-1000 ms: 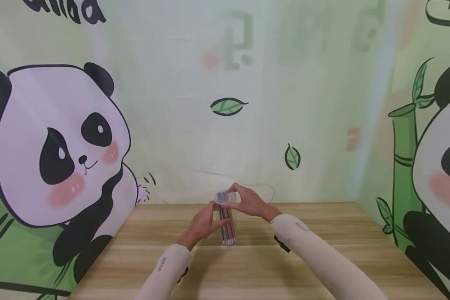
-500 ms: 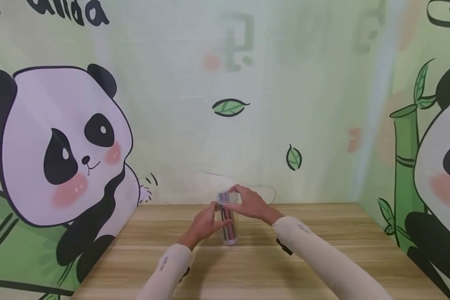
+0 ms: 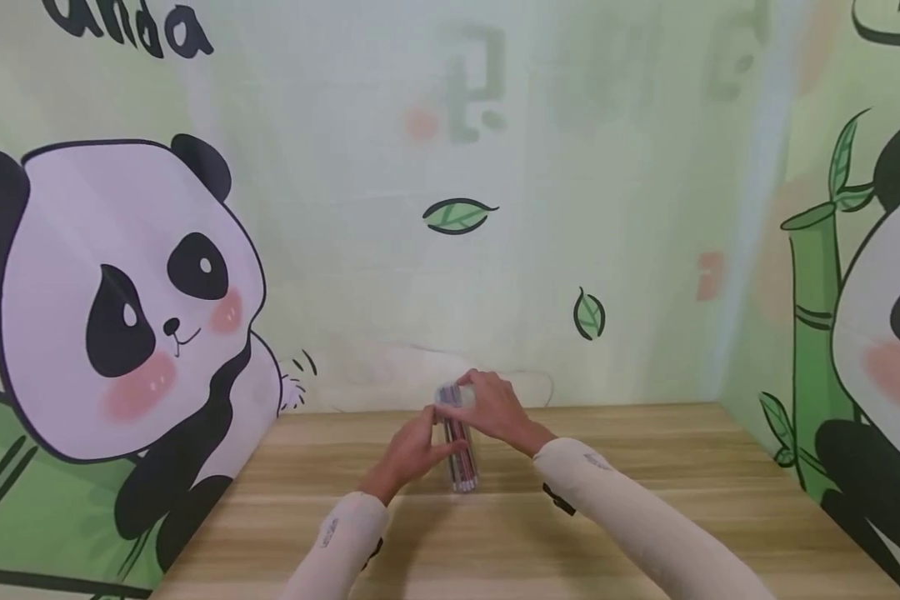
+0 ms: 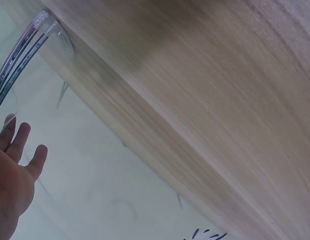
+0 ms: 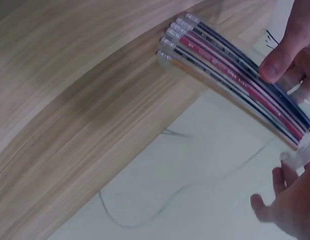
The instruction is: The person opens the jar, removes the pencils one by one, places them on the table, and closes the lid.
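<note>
A clear tube (image 3: 463, 473) full of slim pencils stands nearly upright toward the back of the table. My left hand (image 3: 405, 454) grips its side, with the thumb laid across the front. At the top end, my right hand (image 3: 498, 408) pinches the clear lid (image 3: 447, 394) between thumb and fingers. Several pencils (image 5: 235, 75) in dark, pink and orange show through the wall in the right wrist view, with pale ends lowest in the tube. The left wrist view catches only the lower pencils (image 4: 24, 55) and some loosely extended fingers (image 4: 38, 157).
The wooden table (image 3: 607, 533) runs back to a pale green cloth wall (image 3: 345, 275) printed with pandas, leaves and bamboo. A thin line (image 5: 160, 215) curves across the cloth behind the tube.
My right hand has turned slightly at the lid, its wrist a little lower and to the left. The left hand keeps its grip on the tube, and the head view shifts slightly.
</note>
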A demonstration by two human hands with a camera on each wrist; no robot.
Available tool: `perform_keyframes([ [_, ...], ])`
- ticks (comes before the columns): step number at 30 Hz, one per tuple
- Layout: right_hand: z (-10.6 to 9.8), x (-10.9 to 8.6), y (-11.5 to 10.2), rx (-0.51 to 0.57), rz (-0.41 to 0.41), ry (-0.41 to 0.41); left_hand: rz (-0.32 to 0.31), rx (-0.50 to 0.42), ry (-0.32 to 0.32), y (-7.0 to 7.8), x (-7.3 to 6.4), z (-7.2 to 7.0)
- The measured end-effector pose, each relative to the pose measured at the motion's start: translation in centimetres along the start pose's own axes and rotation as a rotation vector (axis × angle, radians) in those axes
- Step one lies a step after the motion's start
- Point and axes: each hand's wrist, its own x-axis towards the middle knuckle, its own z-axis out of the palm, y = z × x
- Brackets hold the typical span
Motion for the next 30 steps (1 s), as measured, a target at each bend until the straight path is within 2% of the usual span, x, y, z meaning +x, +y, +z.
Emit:
perform_keyframes([
  [4,-0.4,-0.4,0.5,0.076,-0.001,-0.086,0.005,0.019,-0.009,0.2,-0.3,0.2],
  [7,-0.7,-0.7,0.6,0.093,-0.028,-0.104,0.018,0.028,-0.011,0.3,-0.3,0.3],
  [11,-1.0,-0.8,0.7,0.041,-0.069,-0.061,0.017,0.036,-0.019,0.4,-0.1,0.2],
  [16,-1.0,-0.9,0.8,-0.025,-0.053,0.023,0.008,0.068,-0.023,0.3,0.2,0.0],
  [22,-0.7,-1.0,1.2,-0.058,-0.057,0.078,0.043,0.093,-0.004,0.1,0.1,-0.1],
  [25,-0.6,-0.9,1.2,-0.054,-0.045,0.073,0.064,0.086,-0.001,0.1,0.0,-0.2],
  [30,-0.7,-0.9,1.2,-0.011,-0.041,0.011,0.063,0.09,0.002,0.0,0.0,-0.2],
])
